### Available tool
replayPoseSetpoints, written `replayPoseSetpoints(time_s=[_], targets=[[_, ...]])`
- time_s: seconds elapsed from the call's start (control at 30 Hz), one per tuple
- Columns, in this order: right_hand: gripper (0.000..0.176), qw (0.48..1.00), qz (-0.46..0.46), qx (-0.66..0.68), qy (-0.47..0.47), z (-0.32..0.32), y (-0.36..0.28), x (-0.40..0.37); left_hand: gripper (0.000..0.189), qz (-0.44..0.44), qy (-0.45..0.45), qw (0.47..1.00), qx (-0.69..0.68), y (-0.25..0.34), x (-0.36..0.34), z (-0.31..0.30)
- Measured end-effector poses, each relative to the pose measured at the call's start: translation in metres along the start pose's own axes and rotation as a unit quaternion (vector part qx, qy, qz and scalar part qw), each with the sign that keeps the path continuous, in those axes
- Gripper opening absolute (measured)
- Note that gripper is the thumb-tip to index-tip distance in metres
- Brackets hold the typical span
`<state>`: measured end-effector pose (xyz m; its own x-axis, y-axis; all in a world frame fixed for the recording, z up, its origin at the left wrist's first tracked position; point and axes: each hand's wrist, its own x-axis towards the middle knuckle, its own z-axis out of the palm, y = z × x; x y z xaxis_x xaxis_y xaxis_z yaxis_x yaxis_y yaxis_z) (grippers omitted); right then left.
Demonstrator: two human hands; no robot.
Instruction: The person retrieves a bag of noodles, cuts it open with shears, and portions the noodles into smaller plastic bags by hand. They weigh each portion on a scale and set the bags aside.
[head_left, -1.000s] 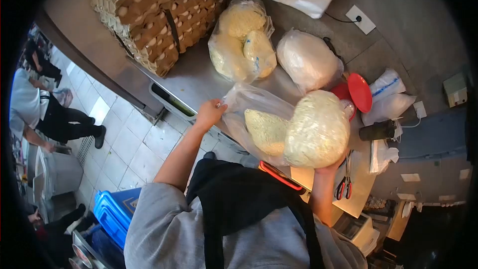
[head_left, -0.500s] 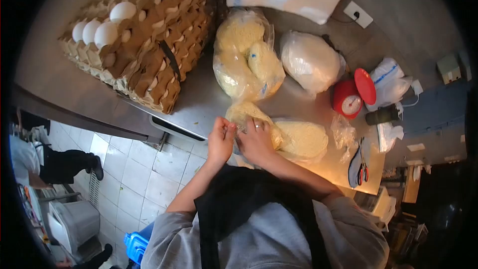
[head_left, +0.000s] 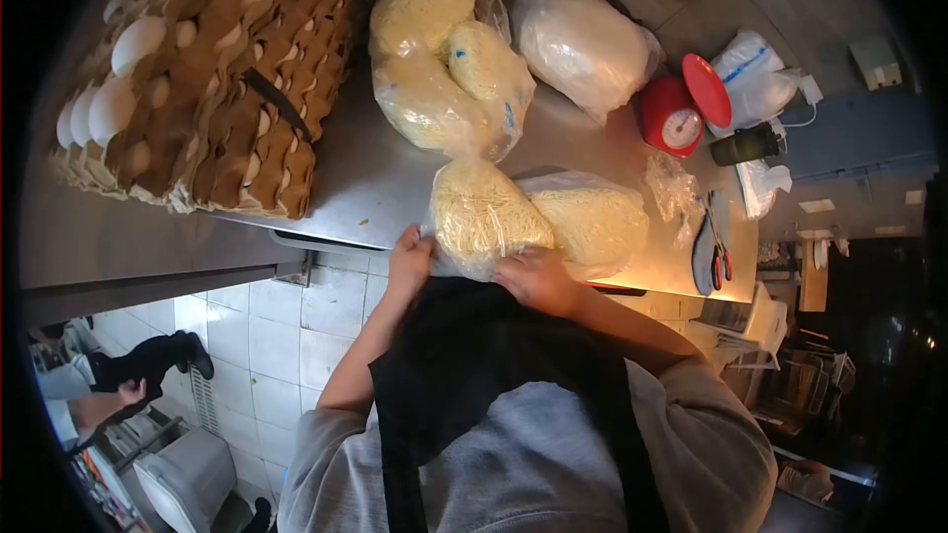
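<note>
A clear plastic bag of pale yellow shreds, apparently grated cheese, lies at the near edge of the steel table, in front of my body. My left hand is closed on the bag's plastic at its left side. At the near right corner, my right hand grips the same bag, its fingertips curled over the film. A second bag of yellow shreds rests against it on the right. Beyond them sits a large clear bag packed with smaller yellow bags.
Stacked egg trays rise at the left. A white-filled plastic bag and a red scale stand at the back right. Scissors and crumpled plastic lie on the right of the steel table. Another person's hand shows lower left.
My hands have moved apart, the right one down to the bag's near corner. The bag, bunched under my fingers before, now lies flatter and more exposed. The camera view has shifted.
</note>
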<state>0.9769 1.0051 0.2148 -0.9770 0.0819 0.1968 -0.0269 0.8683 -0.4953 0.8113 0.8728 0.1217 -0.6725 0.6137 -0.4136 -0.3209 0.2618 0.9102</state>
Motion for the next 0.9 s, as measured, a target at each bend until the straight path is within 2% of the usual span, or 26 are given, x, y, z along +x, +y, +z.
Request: replayPoseSetpoints(time_s=[0.03,0.13,0.23,0.27,0.37,0.43,0.47,0.53,0.6,0.7,0.8,0.83,0.9], targets=[[0.01,0.999,0.002,-0.014,-0.045,-0.006,0.003,-0.004,0.012,0.04,0.033,0.998,0.043,0.005,0.002,0.004],[0.013,0.991,0.014,-0.006,-0.134,-0.013,0.014,-0.012,0.014,0.148,0.069,0.971,0.176,0.04,0.001,0.016],[0.015,0.977,0.039,0.009,-0.21,-0.021,0.016,-0.019,0.015,0.231,0.098,0.931,0.264,0.072,-0.006,0.021],[0.015,0.97,0.05,0.012,-0.238,-0.025,0.015,-0.02,0.015,0.232,0.096,0.931,0.267,0.077,-0.008,0.022],[0.024,0.965,0.101,0.051,-0.235,-0.046,0.016,-0.017,0.016,0.215,0.087,0.934,0.271,0.079,-0.012,0.021],[0.036,0.986,0.137,0.099,-0.012,-0.056,0.022,0.005,0.017,0.174,0.068,0.944,0.272,0.066,-0.01,0.016],[0.042,0.975,0.155,0.123,0.101,-0.057,0.029,0.02,0.017,0.17,0.068,0.948,0.261,0.062,-0.01,0.016],[0.059,0.916,0.307,0.232,0.115,-0.029,0.069,0.054,0.017,0.162,0.067,0.955,0.241,0.056,-0.013,0.017],[0.063,0.871,0.39,0.296,-0.029,-0.006,0.097,0.09,0.017,0.15,0.067,0.958,0.233,0.056,-0.015,0.019],[0.064,0.871,0.33,0.358,-0.069,0.012,0.091,0.117,0.017,0.138,0.074,0.973,0.172,0.043,-0.005,0.014],[0.044,0.834,0.332,0.424,-0.12,-0.006,0.074,0.119,0.016,0.089,0.102,0.99,0.026,0.01,0.02,0.015],[0.045,0.854,0.278,0.419,-0.133,-0.011,0.072,0.118,0.016,0.068,0.115,0.99,-0.034,0.001,0.031,0.015],[0.046,0.883,0.171,0.407,-0.159,-0.018,0.068,0.111,0.015,0.138,0.136,0.981,-0.028,0.019,0.031,0.021]])
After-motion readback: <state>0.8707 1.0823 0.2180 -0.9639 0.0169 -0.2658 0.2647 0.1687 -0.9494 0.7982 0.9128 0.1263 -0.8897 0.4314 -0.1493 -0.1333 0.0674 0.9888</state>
